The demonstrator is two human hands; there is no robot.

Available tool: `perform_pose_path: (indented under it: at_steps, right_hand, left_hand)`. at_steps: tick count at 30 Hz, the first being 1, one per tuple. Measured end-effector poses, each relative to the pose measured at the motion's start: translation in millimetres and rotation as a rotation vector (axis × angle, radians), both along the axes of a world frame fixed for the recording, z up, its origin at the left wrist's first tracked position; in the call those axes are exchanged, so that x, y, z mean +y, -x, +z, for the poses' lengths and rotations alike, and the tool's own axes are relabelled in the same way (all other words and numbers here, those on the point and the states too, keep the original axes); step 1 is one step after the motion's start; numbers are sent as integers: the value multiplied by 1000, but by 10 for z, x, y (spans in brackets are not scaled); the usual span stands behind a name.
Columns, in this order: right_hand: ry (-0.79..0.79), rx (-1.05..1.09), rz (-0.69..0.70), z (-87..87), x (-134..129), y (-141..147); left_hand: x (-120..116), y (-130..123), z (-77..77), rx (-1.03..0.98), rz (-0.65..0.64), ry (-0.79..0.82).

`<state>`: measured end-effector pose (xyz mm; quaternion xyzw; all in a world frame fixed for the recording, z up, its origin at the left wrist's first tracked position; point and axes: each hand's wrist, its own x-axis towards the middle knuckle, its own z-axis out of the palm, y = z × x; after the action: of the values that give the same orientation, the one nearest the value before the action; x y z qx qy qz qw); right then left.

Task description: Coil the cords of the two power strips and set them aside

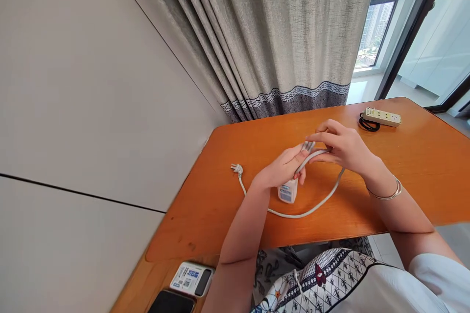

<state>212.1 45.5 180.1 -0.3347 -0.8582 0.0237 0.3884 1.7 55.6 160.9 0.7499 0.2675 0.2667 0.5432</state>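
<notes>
My left hand (pixel 290 162) is closed around several loops of a white power cord (pixel 295 216) above the wooden table. A white block with a label (pixel 287 191), perhaps the body of a power strip, shows below that hand; its upper part is hidden, so I cannot tell whether the hand grips it too. To the right, the fingers of my right hand (pixel 341 145) are closed on the same cord by the loops. From there the cord curves down over the tabletop, passes behind my left forearm and ends at a white plug (pixel 237 169) lying to the left.
A pale power strip (pixel 383 117) with a black cord (pixel 369 123) lies at the table's (pixel 422 171) back right. A white device with printed labels (pixel 191 278) and a black phone-like object (pixel 172 303) are at lower left. A grey curtain (pixel 293 34) hangs behind.
</notes>
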Motion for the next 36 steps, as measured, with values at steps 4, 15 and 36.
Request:
perform_pose_path:
  at_steps: [4,15,36]
  right_hand:
    - [111,48,162,-16,156,-75]
    - [619,452,282,-475,319,313]
    - [35,-54,0,-557,329,310]
  left_hand:
    - [-6,-70,-37,-42,-304,270]
    - [-53,131,160,-694,144,343]
    - [303,346,151,-822,743,-164]
